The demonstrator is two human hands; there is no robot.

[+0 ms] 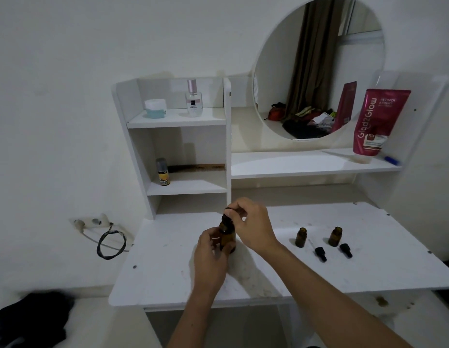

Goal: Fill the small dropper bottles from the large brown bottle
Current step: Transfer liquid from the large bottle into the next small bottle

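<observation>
At the frame's centre, the left hand (210,249) grips the amber large brown bottle (228,238) upright on the white tabletop (268,280); the right hand's (253,223) fingers pinch its black cap (229,212).

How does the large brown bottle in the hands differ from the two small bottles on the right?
The large brown bottle is bigger and held by the left hand; the small bottles stand free. The right hand grips its black cap; the small ones are open, droppers lying beside them. All are amber, upright.
</observation>
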